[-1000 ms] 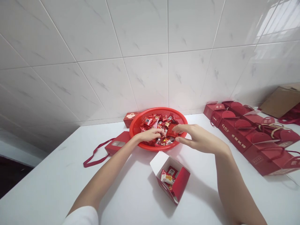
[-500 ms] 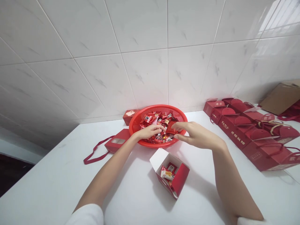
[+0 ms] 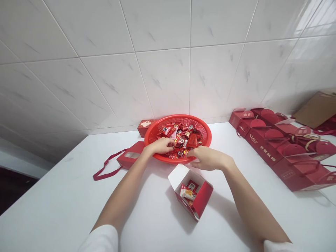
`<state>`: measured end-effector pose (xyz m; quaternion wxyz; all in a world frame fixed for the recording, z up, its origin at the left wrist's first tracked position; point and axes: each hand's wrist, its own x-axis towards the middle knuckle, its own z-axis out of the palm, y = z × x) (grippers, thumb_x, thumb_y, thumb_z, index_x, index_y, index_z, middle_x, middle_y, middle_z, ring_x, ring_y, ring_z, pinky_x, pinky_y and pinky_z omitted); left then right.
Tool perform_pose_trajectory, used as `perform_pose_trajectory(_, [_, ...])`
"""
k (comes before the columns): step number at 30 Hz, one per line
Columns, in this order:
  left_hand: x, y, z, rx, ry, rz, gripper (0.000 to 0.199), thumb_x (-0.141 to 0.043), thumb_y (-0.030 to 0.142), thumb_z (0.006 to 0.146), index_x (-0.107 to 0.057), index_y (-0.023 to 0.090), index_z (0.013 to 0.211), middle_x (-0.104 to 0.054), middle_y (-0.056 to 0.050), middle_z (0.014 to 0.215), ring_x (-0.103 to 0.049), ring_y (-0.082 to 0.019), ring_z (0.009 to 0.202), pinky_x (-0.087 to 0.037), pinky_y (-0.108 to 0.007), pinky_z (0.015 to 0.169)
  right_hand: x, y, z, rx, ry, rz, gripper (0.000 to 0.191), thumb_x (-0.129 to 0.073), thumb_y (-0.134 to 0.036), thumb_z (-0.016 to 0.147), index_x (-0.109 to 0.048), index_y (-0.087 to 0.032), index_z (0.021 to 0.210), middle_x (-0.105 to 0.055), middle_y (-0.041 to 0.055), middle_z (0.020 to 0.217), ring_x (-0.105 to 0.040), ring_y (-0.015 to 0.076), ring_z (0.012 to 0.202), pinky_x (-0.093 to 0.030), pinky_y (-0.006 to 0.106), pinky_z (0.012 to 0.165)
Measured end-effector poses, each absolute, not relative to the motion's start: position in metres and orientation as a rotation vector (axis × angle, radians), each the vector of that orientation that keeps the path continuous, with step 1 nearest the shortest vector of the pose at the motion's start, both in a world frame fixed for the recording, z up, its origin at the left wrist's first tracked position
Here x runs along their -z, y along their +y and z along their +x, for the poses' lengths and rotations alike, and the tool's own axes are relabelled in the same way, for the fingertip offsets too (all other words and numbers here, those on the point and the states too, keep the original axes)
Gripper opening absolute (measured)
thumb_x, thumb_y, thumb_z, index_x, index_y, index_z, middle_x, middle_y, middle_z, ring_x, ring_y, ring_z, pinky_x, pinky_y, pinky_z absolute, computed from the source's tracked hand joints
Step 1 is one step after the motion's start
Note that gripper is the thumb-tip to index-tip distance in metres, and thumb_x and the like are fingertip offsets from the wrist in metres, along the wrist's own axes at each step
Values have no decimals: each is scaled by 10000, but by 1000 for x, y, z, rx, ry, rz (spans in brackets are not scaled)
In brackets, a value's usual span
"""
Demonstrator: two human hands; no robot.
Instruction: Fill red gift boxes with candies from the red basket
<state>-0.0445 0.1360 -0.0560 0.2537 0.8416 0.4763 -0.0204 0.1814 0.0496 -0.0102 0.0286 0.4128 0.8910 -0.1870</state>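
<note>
basket (image 3: 205,128): smooth plastic | wrappers (image 3: 181,140): glossy, crinkled | open box (image 3: 203,200): card (satin-looking) | wall (image 3: 162,82): glossy tile

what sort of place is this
Possibly a small indoor workroom: grey-veined white wall tiles, a round red plastic basket of wrapped sweets, and dark-red cardboard boxes on a white tabletop.
</note>
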Motion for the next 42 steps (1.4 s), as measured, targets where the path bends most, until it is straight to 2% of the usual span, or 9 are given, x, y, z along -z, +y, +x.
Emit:
perform_pose_trajectory(4, [52,137,-49,303,1257,2209,379,-702,335,730,-690,184,1078,-735,-38,984,-663,-212,913,-478,-233,750,17,55,176,522,2736,1251,76,-572,-234,865,-621,-198,819,-695,78,842,-647,246,801,-418,310,635])
perform_pose_trajectory(9, [50,132,-40,433,1473,2292,492,-734,319,677,-679,186,1147,-714,-85,1088,-653,-273,971,-486,-282,763,28,61,167,443,2644,1228,83,-612,-211,806,-620,-191,886,-705,107,957,-659,306,948,-458,404,832])
perform_pose_trajectory(15, [54,132,-33,544,1423,2412,536,-705,391,727,-659,190,1221,-684,-141,1189,-609,-343,1094,-482,-358,869,32,61,164,458,2627,1226,214,-596,-172,802,-620,-171,1015,-713,141,1007,-663,327,992,-447,448,883])
perform_pose_trajectory(20, [52,131,-28,642,1404,2409,424,-672,288,729,-700,175,1137,-723,-126,1070,-654,-297,952,-488,-299,735,30,60,164,467,2606,1235,272,-608,-156,789,-620,-180,1059,-707,130,1028,-660,319,999,-432,429,891])
perform_pose_trajectory(26, [49,128,-29,513,1386,2438,469,-679,214,685,-718,221,1152,-732,-64,1023,-652,-251,936,-464,-257,703,33,65,167,509,2623,1236,324,-619,-173,791,-639,-187,1114,-711,110,984,-660,308,977,-442,389,859])
perform_pose_trajectory(29, [50,129,-31,356,1329,2408,471,-683,172,660,-733,231,1124,-738,-23,926,-656,-213,857,-453,-232,665,34,76,180,759,2757,1168,410,-625,-147,766,-635,-192,1174,-708,95,1085,-653,280,999,-473,348,823])
perform_pose_trajectory(33, [55,131,-33,332,1245,2385,481,-674,181,669,-729,242,1143,-739,-9,953,-656,-199,850,-458,-220,682,39,94,196,1404,2911,936,481,-651,-120,724,-633,-196,1199,-669,65,1229,-626,225,1108,-480,341,952])
perform_pose_trajectory(38, [60,134,-32,425,1229,2372,501,-669,228,702,-704,231,1202,-723,-40,1124,-656,-228,958,-471,-232,754,59,111,193,2174,2794,1041,311,-687,-264,770,-673,-195,1073,-702,71,1120,-652,231,1078,-542,353,889])
perform_pose_trajectory(42, [61,135,-31,486,1249,2395,527,-603,105,665,-727,242,1159,-747,-32,1017,-665,-229,891,-467,-240,715,70,117,185,2251,2763,1317,229,-706,-299,771,-690,-201,978,-725,58,996,-662,236,1033,-555,348,853])
